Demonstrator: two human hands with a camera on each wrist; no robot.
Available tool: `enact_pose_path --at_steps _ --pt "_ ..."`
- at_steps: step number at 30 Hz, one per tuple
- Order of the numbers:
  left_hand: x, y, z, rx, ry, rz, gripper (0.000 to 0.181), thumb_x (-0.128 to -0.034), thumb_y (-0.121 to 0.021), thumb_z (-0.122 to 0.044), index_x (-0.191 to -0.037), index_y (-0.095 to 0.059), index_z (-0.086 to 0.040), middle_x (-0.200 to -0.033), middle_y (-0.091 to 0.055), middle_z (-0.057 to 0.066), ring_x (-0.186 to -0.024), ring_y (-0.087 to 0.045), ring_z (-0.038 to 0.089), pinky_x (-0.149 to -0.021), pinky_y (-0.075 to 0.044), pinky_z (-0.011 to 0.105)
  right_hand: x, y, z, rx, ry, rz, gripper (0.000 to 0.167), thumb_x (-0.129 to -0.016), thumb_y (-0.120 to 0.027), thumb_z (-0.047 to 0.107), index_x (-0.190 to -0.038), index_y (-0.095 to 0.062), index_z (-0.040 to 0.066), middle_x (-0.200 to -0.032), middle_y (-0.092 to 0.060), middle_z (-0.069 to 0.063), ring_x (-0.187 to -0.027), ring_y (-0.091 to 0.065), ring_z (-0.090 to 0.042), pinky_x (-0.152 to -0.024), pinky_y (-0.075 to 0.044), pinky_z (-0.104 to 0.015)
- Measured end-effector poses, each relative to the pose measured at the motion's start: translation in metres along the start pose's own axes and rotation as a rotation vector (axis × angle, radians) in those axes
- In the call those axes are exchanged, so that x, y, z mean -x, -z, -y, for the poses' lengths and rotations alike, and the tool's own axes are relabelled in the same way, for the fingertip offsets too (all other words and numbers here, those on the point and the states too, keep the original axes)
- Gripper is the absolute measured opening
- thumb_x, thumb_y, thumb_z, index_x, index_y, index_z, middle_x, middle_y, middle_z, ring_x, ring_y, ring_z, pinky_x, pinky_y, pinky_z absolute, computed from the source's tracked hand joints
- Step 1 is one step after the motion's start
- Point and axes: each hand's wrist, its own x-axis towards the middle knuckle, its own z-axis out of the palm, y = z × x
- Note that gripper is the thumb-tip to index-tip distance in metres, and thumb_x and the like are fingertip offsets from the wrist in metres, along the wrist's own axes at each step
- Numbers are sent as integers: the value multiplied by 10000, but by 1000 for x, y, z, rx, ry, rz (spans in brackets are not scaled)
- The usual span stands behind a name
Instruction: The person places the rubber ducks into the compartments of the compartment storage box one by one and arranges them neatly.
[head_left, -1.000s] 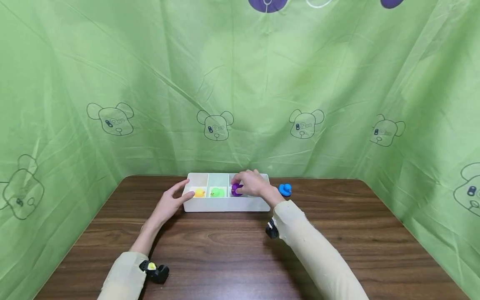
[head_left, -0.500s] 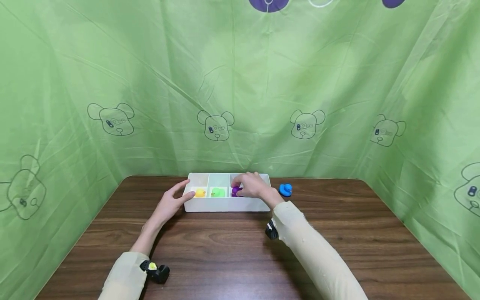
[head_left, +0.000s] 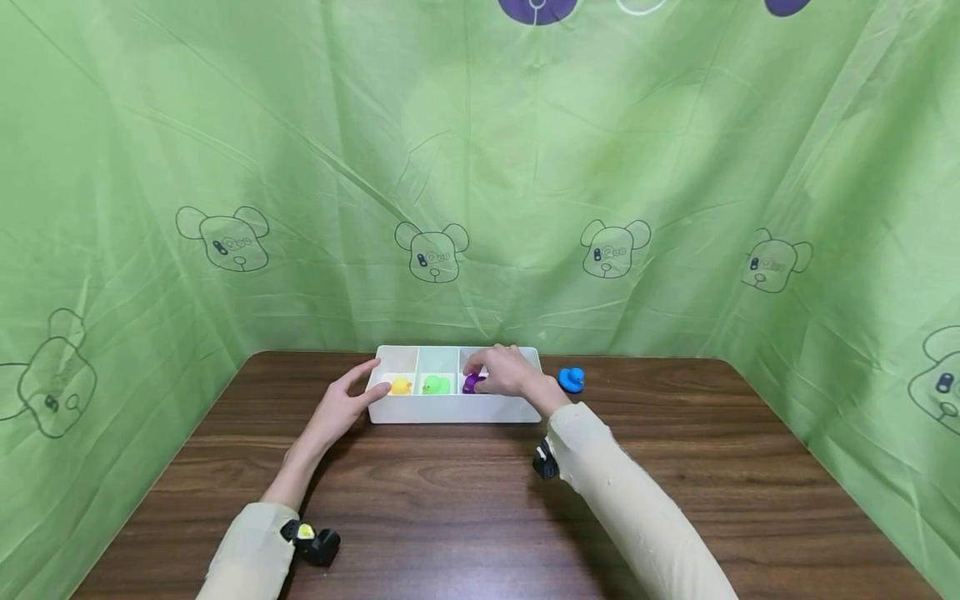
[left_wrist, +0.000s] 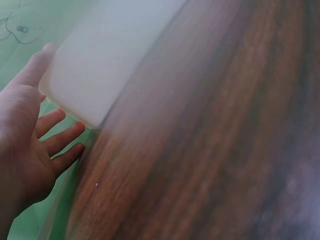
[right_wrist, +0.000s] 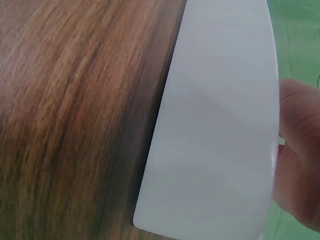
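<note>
A white divided box (head_left: 454,409) stands near the table's back edge, with a yellow duck (head_left: 401,386) in its left compartment and a green duck (head_left: 436,385) in the middle one. My right hand (head_left: 504,371) reaches into the right part of the box, thumb and fingers round a purple duck (head_left: 471,383). At the box's left end my left hand (head_left: 341,408) rests with its fingers spread, thumb at the front rim. The left wrist view shows that hand (left_wrist: 30,135) at the box's corner (left_wrist: 95,70). In the right wrist view the box wall (right_wrist: 210,125) hides the fingertips.
A blue duck (head_left: 572,380) sits on the brown wooden table (head_left: 435,500), right of the box and close to my right wrist. Green curtain (head_left: 480,167) with bear drawings hangs behind the table and at both sides.
The purple duck sits slightly lower in the right compartment than a second ago, with my right fingers still round it. My left hand has stayed at the box's left end.
</note>
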Motion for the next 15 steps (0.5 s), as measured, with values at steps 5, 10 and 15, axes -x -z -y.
enact_pose_path --at_steps 5,10,15 --pt "0 2 -5 16 28 18 705 -914 -687 -478 -1521 -417 -243 -1602 -338 108 -1452 -286 306 -1079 -322 520 2 4 1 -18 5 -26 255 -880 -758 189 -1131 -746 143 -1095 -747 7 -1070 -657 -246 -879 -394 -466" --pt "1 2 -8 23 32 21 710 -913 -693 -469 -1520 -420 -223 -1604 -334 117 -1480 -248 325 -1125 -277 573 5 7 1 -43 8 -46 243 -898 -741 195 -1134 -747 139 -1128 -738 13 -1085 -646 -242 -894 -389 -461" --pt "2 1 -5 -8 25 4 732 -883 -676 -573 -1510 -428 -289 -1592 -364 60 -1411 -343 293 -1073 -341 523 9 7 -2 -52 -4 -49 233 -914 -721 207 -1141 -746 158 -1159 -725 29 -1123 -615 -232 -939 -378 -455"
